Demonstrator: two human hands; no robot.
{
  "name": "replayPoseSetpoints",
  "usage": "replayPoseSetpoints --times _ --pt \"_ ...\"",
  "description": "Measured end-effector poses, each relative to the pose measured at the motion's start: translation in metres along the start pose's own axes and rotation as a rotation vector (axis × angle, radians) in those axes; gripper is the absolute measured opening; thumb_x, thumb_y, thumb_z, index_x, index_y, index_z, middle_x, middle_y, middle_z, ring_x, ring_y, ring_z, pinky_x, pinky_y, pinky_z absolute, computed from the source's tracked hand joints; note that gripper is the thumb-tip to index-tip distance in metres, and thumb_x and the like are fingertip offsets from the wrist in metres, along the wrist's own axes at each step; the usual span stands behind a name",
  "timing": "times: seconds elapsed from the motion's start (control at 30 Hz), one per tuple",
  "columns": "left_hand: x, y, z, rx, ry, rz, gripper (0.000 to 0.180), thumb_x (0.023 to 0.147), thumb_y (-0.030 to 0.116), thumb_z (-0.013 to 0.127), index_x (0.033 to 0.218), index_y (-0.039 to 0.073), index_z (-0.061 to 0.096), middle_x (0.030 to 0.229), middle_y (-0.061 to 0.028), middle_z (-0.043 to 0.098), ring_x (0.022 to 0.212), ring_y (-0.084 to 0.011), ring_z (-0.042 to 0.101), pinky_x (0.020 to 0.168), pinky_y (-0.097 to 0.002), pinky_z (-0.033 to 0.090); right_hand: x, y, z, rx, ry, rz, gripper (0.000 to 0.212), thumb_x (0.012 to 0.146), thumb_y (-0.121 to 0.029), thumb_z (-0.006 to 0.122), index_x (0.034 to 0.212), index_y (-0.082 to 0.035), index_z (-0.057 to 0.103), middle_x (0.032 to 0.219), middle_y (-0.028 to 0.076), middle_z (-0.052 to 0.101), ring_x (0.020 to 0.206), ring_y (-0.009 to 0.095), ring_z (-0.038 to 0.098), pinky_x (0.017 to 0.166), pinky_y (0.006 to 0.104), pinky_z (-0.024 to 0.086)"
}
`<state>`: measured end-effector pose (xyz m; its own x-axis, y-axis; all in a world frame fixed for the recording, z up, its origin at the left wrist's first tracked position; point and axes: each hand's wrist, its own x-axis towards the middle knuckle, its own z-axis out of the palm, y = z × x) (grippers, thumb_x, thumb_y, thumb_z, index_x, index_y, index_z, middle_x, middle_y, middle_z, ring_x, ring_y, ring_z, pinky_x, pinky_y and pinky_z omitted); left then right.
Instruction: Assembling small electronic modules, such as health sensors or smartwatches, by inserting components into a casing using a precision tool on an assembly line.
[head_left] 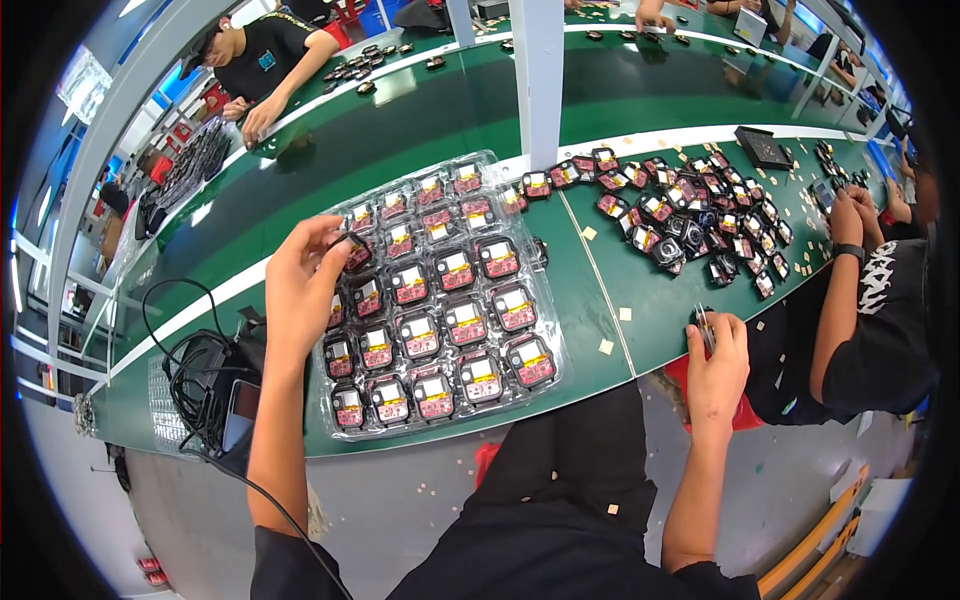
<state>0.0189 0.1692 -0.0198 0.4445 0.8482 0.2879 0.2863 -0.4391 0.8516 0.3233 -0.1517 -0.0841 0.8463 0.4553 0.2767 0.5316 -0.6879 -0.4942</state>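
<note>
My left hand (308, 275) is closed at the far left corner of a clear plastic blister tray (553, 335). Between its thumb and fingers is a small black watch-like casing (356, 254), partly hidden by the fingers. Rows of similar casings fill most of the tray, showing red circuit boards with white and yellow patches, such as a casing (480, 376) near the front edge. My right hand (718, 372) is off the table's near edge, to the right of the tray. Its fingers close round a thin shiny tool (705, 325) that looks like tweezers.
A heap of similar casings (690, 205) covers the right part of the green table (585, 290), with small tan squares scattered around. Black cables (195, 385) lie left of the tray. A white post (540, 80) rises behind it. Co-workers sit at right and across the green conveyor (420, 120).
</note>
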Motion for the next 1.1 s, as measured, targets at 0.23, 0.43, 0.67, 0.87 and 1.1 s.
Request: replayPoseSetpoints --times 0.23,0.43,0.67,0.87,1.1 --pt "0.012 -0.027 0.005 0.574 -0.035 0.225 0.017 0.088 0.011 0.076 0.100 -0.001 0.076 0.119 -0.0139 0.070 0.109 -0.0318 0.066 0.095 -0.0398 0.051 0.000 0.010 0.003 0.038 0.003 -0.052 0.020 0.091 -0.006 0.071 0.109 0.000 0.066 0.115 0.016 0.064 0.102 0.037 0.066 0.088 0.0442 0.052" --pt "0.012 -0.018 0.011 0.843 -0.053 0.452 0.017 0.086 0.011 0.075 0.100 0.002 0.075 0.118 -0.0113 0.068 0.115 -0.0334 0.062 0.100 -0.0457 0.048 0.000 0.005 0.004 0.151 -0.048 -0.092 0.022 0.087 -0.003 0.074 0.107 0.001 0.066 0.115 0.015 0.064 0.098 0.035 0.067 0.083 0.0406 0.054" --pt "0.010 0.018 0.010 0.889 0.046 0.588 0.021 0.085 0.007 0.074 0.106 0.004 0.071 0.116 -0.0109 0.067 0.116 -0.0331 0.060 0.101 -0.0487 0.047 -0.025 -0.032 -0.005 0.578 -0.197 -0.171 0.031 0.079 0.003 0.081 0.106 0.000 0.067 0.119 0.013 0.066 0.089 0.019 0.068 0.070 0.0313 0.054" --pt "-0.067 0.081 0.038 -0.090 -0.369 0.143 0.034 0.087 0.003 0.075 0.120 -0.002 0.067 0.120 -0.0152 0.066 0.103 -0.0254 0.068 0.090 -0.0371 0.056 -0.042 -0.063 -0.026 0.947 -0.292 -0.589 0.047 0.071 0.001 0.091 0.109 0.000 0.064 0.119 0.022 0.068 0.093 0.023 0.073 0.063 0.0263 0.060" --pt "-0.136 0.092 0.080 -1.011 -0.802 -0.435 0.062 0.106 0.041 0.055 0.143 -0.008 0.048 0.129 -0.0147 0.061 0.105 -0.0199 0.066 0.082 -0.0329 0.060 -0.047 -0.079 -0.028 1.190 -0.497 -0.822 0.048 0.069 0.001 0.090 0.108 -0.007 0.062 0.111 0.025 0.074 0.078 0.030 0.078 0.061 0.0321 0.061"
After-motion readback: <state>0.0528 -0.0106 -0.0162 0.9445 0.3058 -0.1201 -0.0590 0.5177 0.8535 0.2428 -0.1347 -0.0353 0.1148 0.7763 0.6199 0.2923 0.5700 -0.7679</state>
